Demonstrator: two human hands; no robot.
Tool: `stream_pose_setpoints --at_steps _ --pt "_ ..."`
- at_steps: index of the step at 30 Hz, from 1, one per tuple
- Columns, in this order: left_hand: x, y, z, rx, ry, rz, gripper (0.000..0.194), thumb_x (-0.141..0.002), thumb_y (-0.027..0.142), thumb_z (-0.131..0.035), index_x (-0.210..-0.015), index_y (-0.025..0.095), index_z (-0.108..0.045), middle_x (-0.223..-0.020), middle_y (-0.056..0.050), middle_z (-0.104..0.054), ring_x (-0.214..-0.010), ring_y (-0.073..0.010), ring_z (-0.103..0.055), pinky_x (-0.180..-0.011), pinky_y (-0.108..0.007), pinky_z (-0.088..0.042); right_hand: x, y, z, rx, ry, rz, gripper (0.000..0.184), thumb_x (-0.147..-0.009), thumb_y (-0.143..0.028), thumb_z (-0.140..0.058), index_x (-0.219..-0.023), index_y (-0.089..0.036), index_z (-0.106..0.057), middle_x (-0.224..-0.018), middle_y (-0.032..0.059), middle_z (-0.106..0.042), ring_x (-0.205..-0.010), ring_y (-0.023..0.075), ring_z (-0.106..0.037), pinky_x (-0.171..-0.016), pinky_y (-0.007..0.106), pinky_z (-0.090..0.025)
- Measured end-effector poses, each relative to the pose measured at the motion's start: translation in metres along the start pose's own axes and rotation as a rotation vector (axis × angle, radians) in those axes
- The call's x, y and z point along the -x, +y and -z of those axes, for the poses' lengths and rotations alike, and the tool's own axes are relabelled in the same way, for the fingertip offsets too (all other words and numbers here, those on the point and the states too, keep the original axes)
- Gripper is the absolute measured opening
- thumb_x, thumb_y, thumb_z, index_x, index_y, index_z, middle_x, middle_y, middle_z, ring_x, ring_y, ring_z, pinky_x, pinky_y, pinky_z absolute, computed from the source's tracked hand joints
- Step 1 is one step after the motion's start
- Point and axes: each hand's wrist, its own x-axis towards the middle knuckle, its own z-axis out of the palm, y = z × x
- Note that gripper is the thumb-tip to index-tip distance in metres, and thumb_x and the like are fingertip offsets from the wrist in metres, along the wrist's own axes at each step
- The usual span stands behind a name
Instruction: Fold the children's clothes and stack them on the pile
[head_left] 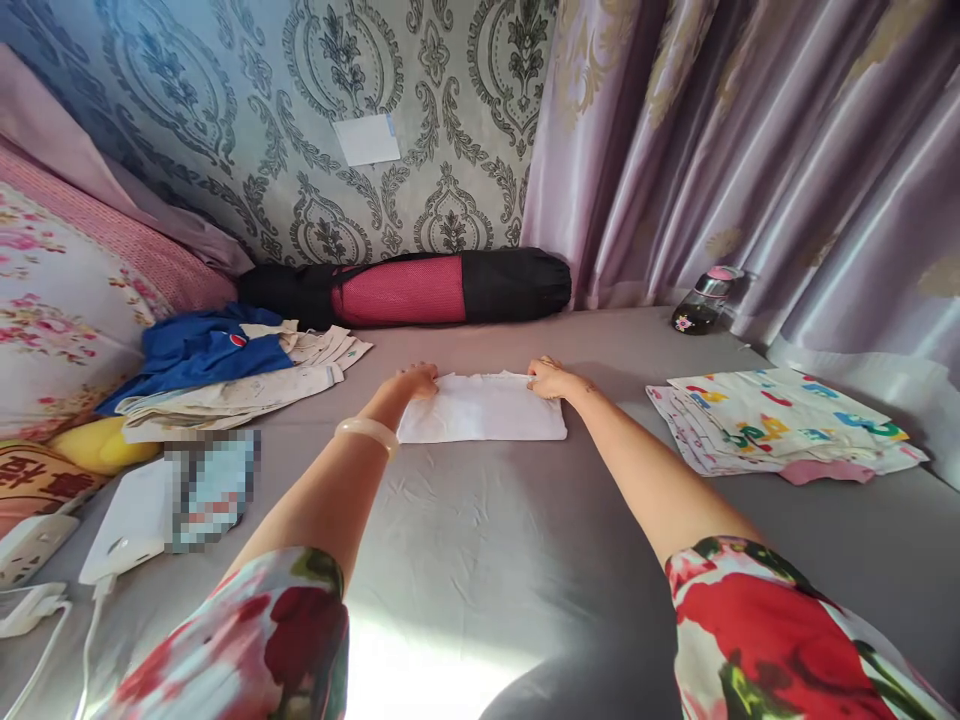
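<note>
Grey sheet (450,540), patterned wall (435,110) behind. White cloth (484,410) lies folded flat mid-sheet, between folded clothes left and right. Left hand (418,380) and right hand (549,380) each grip a far corner, fingers pinching the fabric

A folded white cloth (480,410) lies flat on the grey sheet (457,560), its near edge straight

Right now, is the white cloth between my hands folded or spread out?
Folded: the white cloth makes a compact rectangle between the left hand and right hand.
</note>
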Motion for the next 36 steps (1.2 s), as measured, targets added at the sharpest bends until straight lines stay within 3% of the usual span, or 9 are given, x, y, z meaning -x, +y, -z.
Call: stream_pose_setpoints --at_steps 3,6,11,14,19,23,26,31,36 --pt "0.018 0.012 0.003 0.009 -0.019 0.058 0.029 -0.084 0.021 -0.05 -0.11 0.021 -0.062 -0.124 -0.013 -0.066 -0.117 -0.028 -0.06 -0.097 -0.044 -0.042 0.011 0.001 -0.008 -0.027 0.086 0.043 0.028 -0.094 -0.023 -0.051 -0.12 -0.02 -0.058 -0.132 0.0093 -0.058 -0.124 0.0225 -0.051 -0.097 0.031 -0.041" --pt "0.036 0.019 0.009 0.027 0.002 0.079 0.033 -0.087 0.018 -0.044 -0.116 0.024 -0.059 -0.124 -0.009 -0.068 -0.119 -0.0244 -0.059 -0.102 -0.043 -0.036 0.022 0.001 -0.008 -0.053 0.143 0.068 0.026 -0.096 -0.023 -0.047 -0.121 -0.021 -0.056 -0.125 0.008 -0.064 -0.117 0.0218 -0.057 -0.094 0.031 -0.042" --pt "0.056 0.02 0.032 0.075 0.059 0.086 0.034 -0.088 0.023 -0.044 -0.118 0.026 -0.06 -0.123 -0.008 -0.068 -0.122 -0.0266 -0.057 -0.103 -0.045 -0.033 0.035 0.0 0.011 -0.1 0.199 0.103 0.029 -0.094 -0.024 -0.053 -0.123 -0.023 -0.058 -0.126 0.0064 -0.066 -0.116 0.0224 -0.06 -0.096 0.033 -0.043" --pt "0.064 0.018 0.05 0.115 0.062 0.071 0.03 -0.085 0.025 -0.047 -0.107 0.022 -0.066 -0.109 -0.008 -0.071 -0.11 -0.0279 -0.062 -0.098 -0.044 -0.037 0.042 -0.001 0.028 -0.159 0.186 0.166 0.031 -0.093 -0.023 -0.056 -0.123 -0.02 -0.064 -0.132 0.0064 -0.065 -0.12 0.0214 -0.059 -0.098 0.029 -0.042" --pt "0.078 0.005 0.076 0.228 0.049 -0.011 0.024 -0.079 0.028 -0.051 -0.09 0.018 -0.07 -0.075 -0.001 -0.066 -0.08 -0.0192 -0.061 -0.073 -0.029 -0.044 0.058 0.004 0.056 -0.257 0.167 0.236 0.029 -0.09 -0.02 -0.059 -0.116 -0.017 -0.07 -0.122 0.0063 -0.07 -0.111 0.0197 -0.064 -0.095 0.027 -0.046" --pt "0.088 -0.001 0.093 0.44 0.101 -0.14 0.023 -0.076 0.03 -0.055 -0.085 0.015 -0.07 -0.068 0.0 -0.059 -0.071 -0.0159 -0.057 -0.062 -0.024 -0.04 0.065 0.01 0.072 -0.33 0.224 0.304 0.025 -0.086 -0.019 -0.061 -0.108 -0.017 -0.073 -0.113 0.0069 -0.073 -0.103 0.0207 -0.066 -0.092 0.03 -0.048" --pt "0.095 0.003 0.102 0.455 0.228 -0.109 0.026 -0.077 0.03 -0.055 -0.091 0.016 -0.072 -0.074 -0.002 -0.064 -0.076 -0.0184 -0.06 -0.068 -0.027 -0.043 0.068 0.015 0.076 -0.346 0.336 0.36 0.025 -0.085 -0.019 -0.061 -0.107 -0.016 -0.072 -0.111 0.0086 -0.073 -0.101 0.0219 -0.066 -0.091 0.033 -0.049" --pt "0.105 0.018 0.097 0.308 0.388 -0.05 0.037 -0.083 0.023 -0.049 -0.113 0.022 -0.071 -0.103 -0.005 -0.074 -0.101 -0.0235 -0.064 -0.098 -0.039 -0.039 0.079 0.016 0.064 -0.218 0.573 0.396 0.025 -0.087 -0.017 -0.057 -0.108 -0.016 -0.07 -0.112 0.0105 -0.071 -0.105 0.025 -0.062 -0.092 0.038 -0.044" --pt "0.123 0.021 0.069 0.246 0.366 -0.083 0.04 -0.087 0.019 -0.043 -0.118 0.023 -0.069 -0.112 -0.006 -0.074 -0.106 -0.0238 -0.065 -0.111 -0.049 -0.025 0.106 0.013 0.042 -0.115 0.57 0.4 0.024 -0.09 -0.018 -0.052 -0.106 -0.018 -0.07 -0.11 0.0099 -0.07 -0.107 0.027 -0.059 -0.091 0.041 -0.041"
